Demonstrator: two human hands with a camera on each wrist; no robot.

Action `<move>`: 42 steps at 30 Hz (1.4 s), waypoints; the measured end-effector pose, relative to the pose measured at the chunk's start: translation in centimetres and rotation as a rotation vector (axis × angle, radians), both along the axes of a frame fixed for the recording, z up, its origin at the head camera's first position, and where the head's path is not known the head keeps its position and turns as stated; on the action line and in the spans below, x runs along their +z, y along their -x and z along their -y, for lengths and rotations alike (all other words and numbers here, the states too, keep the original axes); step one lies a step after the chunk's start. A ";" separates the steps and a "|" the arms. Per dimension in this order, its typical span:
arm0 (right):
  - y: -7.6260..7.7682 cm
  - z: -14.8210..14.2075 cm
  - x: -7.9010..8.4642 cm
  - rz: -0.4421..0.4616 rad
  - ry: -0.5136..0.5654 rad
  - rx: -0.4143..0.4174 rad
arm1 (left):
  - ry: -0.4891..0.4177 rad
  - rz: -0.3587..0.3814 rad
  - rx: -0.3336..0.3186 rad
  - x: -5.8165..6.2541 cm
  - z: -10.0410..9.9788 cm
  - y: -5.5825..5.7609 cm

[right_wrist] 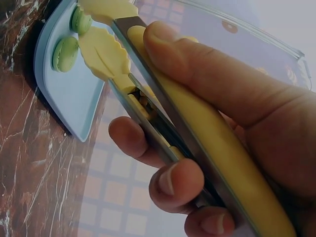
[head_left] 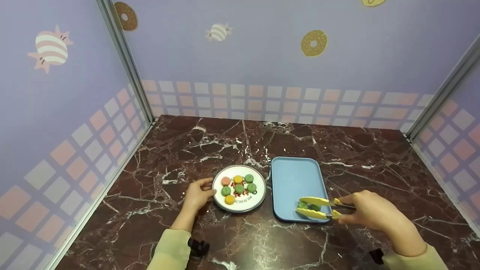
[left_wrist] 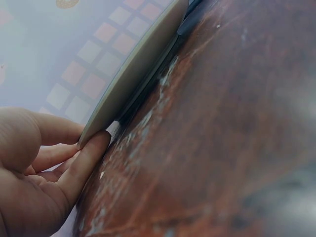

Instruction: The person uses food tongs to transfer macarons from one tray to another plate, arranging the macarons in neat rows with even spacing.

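Observation:
My left hand (head_left: 198, 194) pinches the left rim of a round white plate (head_left: 245, 206), thumb and fingers at its edge in the left wrist view. On the plate lie several small macarons: one pink (head_left: 225, 181), two yellow and several green. To the right, my right hand (head_left: 375, 210) grips yellow-and-metal tongs (right_wrist: 197, 118) by the handles. The tongs' yellow scalloped heads stand apart over the near end of a blue tray (head_left: 296, 176). Two green macarons (right_wrist: 65, 53) are in the tray, between or just beside those heads; whether the heads touch them I cannot tell.
The plate and tray stand side by side on a dark red marbled tabletop (head_left: 180, 150), a narrow gap between them. Purple patterned panels (head_left: 262, 56) rise behind and at both sides, joined by metal posts (head_left: 131, 63). Black straps (head_left: 198, 247) show at the sleeves.

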State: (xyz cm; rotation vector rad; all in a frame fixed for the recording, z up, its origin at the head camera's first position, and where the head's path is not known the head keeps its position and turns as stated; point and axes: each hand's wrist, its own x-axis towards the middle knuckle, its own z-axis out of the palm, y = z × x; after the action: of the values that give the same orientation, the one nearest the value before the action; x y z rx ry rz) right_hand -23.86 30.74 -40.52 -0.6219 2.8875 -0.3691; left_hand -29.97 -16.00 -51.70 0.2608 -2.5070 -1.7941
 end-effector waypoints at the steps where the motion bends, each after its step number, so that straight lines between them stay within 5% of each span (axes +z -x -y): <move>1: 0.0 0.0 0.0 0.007 0.002 -0.005 | 0.002 0.000 0.000 0.0 0.0 0.0; 32: 0.6 1.3 0.7 -0.017 0.009 -0.023 | -0.029 -0.008 -0.008 0.2 -0.1 -0.1; 42: 1.5 3.3 0.8 -0.098 0.054 0.086 | -0.012 -0.006 -0.002 0.1 -0.1 -0.1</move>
State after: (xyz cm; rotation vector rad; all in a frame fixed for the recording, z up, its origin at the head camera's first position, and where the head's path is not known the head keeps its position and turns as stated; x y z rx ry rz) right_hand -25.40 27.39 -39.74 -0.7919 2.9395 -0.4164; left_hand -29.92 -15.88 -51.61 0.2523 -2.4944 -1.8080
